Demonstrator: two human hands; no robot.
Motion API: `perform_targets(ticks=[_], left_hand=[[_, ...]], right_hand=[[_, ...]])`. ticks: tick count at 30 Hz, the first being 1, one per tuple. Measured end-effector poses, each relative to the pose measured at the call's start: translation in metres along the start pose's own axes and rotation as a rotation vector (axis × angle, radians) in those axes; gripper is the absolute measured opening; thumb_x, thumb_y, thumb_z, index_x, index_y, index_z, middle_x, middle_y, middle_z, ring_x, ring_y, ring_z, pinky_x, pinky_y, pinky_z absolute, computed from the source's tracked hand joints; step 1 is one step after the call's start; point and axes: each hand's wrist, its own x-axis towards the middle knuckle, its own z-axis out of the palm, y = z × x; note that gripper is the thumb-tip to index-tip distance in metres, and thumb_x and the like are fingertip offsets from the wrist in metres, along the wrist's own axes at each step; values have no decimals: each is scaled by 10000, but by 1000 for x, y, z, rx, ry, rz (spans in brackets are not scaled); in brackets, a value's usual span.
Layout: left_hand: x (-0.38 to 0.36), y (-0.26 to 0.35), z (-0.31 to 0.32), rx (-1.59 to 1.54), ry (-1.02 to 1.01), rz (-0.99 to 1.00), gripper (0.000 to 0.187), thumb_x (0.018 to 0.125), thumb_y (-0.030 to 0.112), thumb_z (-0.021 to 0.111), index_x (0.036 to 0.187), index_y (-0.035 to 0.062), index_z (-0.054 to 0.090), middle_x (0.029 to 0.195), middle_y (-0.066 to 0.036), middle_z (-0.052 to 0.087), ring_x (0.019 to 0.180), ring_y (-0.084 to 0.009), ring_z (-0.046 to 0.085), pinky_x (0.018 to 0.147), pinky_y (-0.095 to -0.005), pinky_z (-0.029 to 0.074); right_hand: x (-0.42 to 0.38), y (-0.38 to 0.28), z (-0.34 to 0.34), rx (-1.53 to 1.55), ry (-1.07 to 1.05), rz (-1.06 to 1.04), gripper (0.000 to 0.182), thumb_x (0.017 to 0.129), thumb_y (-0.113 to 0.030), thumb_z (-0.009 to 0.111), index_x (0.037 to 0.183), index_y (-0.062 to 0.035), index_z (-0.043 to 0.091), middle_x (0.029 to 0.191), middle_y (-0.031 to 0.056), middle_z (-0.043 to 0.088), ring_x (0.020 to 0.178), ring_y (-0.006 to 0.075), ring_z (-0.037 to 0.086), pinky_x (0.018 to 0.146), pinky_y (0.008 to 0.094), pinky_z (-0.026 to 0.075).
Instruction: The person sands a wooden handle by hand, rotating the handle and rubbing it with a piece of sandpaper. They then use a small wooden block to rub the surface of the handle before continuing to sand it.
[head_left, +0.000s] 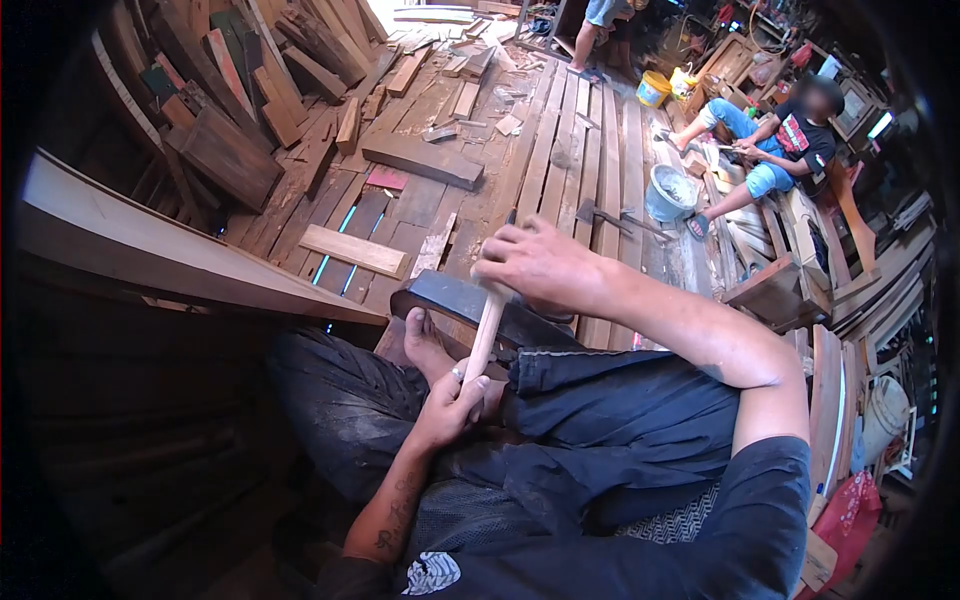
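A pale wooden stick [486, 334] slants upward in front of my lap. My left hand [450, 408] is closed around its lower end, thumb along the wood. At the upper end my right hand [540, 265] is closed, its curled fingers wrapping over the stick's top. A small dark tip [511, 216] pokes out above those fingers; I cannot tell what it belongs to. Behind the stick lies a dark block [455, 297], close to my bare foot [425, 345].
Loose boards [355, 250] and a thick plank [423, 161] lie on the slatted floor ahead. A hammer-like tool [610, 217] rests near a grey bucket [672, 192]. At right another person [790, 140] sits among wood pieces. Timber [225, 155] leans at left.
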Motion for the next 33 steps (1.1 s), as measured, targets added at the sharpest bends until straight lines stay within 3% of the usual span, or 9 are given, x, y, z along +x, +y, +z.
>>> perform_targets(ticks=[3, 7, 9, 11, 15, 20, 24, 28, 33], left_hand=[[0, 1, 2, -44, -12, 13, 399, 1079, 224, 562, 1392, -16, 501, 751, 48, 531, 573, -41, 482, 516, -213, 381], [-2, 4, 4, -84, -4, 51, 453, 1088, 222, 545, 1455, -24, 444, 807, 36, 542, 592, -42, 477, 525, -214, 376], [0, 3, 4, -101, -5, 51, 461, 1091, 221, 538, 1465, -25, 430, 827, 30, 546, 602, -42, 477, 529, -214, 372], [0, 4, 5, -96, 2, 56, 460, 1092, 220, 534, 1467, -25, 426, 830, 30, 546, 602, -42, 476, 526, -215, 367], [3, 3, 6, -79, 31, 72, 449, 1088, 215, 523, 1467, -14, 443, 732, 37, 509, 555, -46, 476, 477, -215, 362], [1, 10, 1, -32, 25, 12, 428, 1089, 235, 531, 1440, -2, 475, 705, 51, 502, 541, -42, 460, 476, -214, 353], [1, 2, 1, -51, 18, 50, 391, 1092, 243, 540, 1391, -5, 493, 695, 49, 518, 531, -38, 448, 474, -215, 337], [3, -1, -3, -37, 25, 21, 367, 1094, 252, 536, 1367, 8, 512, 675, 53, 510, 517, -40, 445, 467, -220, 345], [-1, 4, -4, 9, 20, -35, 368, 1097, 251, 525, 1369, 4, 525, 691, 60, 511, 534, -38, 452, 487, -215, 357]], right_hand=[[1, -5, 6, -89, 30, -20, 387, 882, -110, 636, 1263, -151, 586, 1176, 48, 609, 1217, 228, 577, 982, 437, 462], [-1, -6, 2, 221, -123, -150, 326, 896, -112, 624, 1220, -147, 608, 1177, 46, 616, 1197, 210, 582, 965, 416, 467], [-1, -3, 0, 129, -93, -35, 361, 882, -83, 625, 1240, -133, 615, 1163, 57, 615, 1191, 220, 585, 944, 390, 472], [-1, 1, 7, -56, 6, 10, 400, 871, -64, 623, 1267, -124, 613, 1154, 64, 614, 1190, 225, 586, 935, 380, 474], [1, -8, 12, 227, -99, -201, 358, 872, -109, 658, 1226, -136, 615, 1119, 69, 600, 1194, 222, 592, 928, 409, 472], [3, -5, 10, 27, 35, -46, 305, 905, -148, 631, 1210, -133, 628, 1147, 53, 604, 1199, 238, 592, 954, 425, 470], [4, -10, 23, 214, -51, -232, 301, 911, -152, 630, 1212, -163, 621, 1154, 38, 607, 1178, 203, 597, 923, 398, 471], [2, -4, 15, 6, 24, -59, 333, 891, -168, 648, 1222, -173, 616, 1145, 30, 616, 1187, 201, 599, 949, 396, 469], [1, -14, 20, 121, -4, -172, 299, 931, -158, 615, 1228, -179, 623, 1156, 35, 620, 1177, 205, 610, 994, 419, 458]])
